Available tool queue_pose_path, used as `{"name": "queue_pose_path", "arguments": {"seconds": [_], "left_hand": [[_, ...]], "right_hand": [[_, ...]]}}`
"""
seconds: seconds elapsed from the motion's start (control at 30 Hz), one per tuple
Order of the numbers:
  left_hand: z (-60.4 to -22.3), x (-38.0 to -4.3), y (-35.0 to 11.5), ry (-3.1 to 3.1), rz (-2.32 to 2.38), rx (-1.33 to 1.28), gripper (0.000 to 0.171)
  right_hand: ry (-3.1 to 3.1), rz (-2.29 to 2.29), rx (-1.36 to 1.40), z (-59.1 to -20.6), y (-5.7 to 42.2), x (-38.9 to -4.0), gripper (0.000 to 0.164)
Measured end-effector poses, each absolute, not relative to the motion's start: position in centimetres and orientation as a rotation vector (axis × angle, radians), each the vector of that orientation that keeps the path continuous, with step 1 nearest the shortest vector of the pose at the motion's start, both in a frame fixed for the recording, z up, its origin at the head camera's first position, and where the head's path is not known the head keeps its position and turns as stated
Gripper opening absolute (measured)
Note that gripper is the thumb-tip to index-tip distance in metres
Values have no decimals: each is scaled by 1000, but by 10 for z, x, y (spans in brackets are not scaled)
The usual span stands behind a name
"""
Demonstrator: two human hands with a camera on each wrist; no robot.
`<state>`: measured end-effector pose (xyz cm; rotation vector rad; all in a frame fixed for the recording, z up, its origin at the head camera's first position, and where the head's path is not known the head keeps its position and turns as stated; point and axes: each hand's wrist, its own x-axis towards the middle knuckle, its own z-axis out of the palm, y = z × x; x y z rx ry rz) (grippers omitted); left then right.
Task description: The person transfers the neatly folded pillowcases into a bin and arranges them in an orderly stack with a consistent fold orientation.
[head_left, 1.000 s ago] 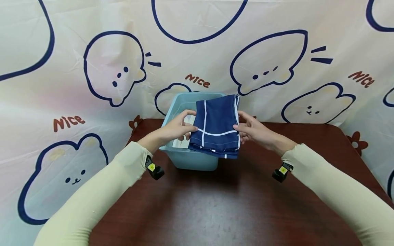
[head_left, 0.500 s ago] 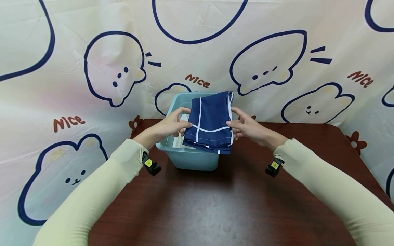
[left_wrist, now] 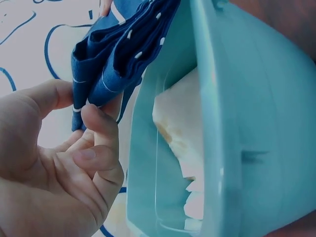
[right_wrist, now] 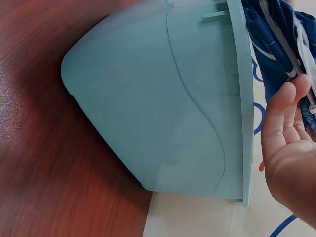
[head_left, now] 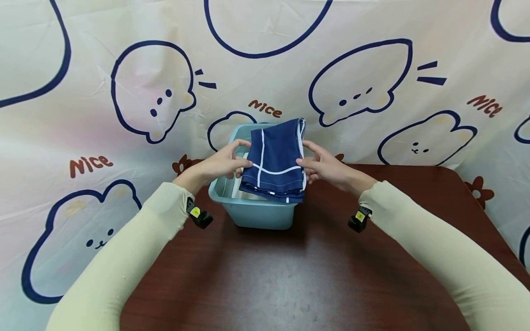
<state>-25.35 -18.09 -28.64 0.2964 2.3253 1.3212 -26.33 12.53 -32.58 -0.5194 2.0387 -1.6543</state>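
A folded navy cloth with white lines [head_left: 276, 154] is held flat between both hands above a light blue plastic bin [head_left: 258, 215]. My left hand [head_left: 217, 165] pinches its left edge between thumb and fingers; the left wrist view shows the layered folds of the cloth [left_wrist: 106, 64] at the fingertips. On the opposite edge, my right hand [head_left: 331, 168] pinches the cloth with the thumb on top. Inside the bin lies a pale, whitish item [left_wrist: 182, 123], partly covered by the cloth in the head view.
The bin stands at the back of a dark red-brown wooden table [head_left: 265, 276]. Behind it hangs a pale curtain [head_left: 256, 78] printed with blue cartoon outlines. A black wrist camera [head_left: 359, 219] sits at the right cuff, another at the left.
Both hands have carried the folded cloth leftward and slightly farther back, so that it now lies more squarely over the bin. The bin has stayed in place.
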Motion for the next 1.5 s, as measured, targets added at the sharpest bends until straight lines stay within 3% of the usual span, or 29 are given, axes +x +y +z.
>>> {"name": "queue_pose_path", "arguments": {"seconds": [0.73, 1.5], "left_hand": [[-281, -269, -195, 2364, 1274, 302, 58], [-284, -280, -198, 2421, 1180, 299, 57]], "right_hand": [[2083, -1626, -488, -320, 105, -272, 74], [2098, -1584, -477, -322, 97, -285, 66]]}}
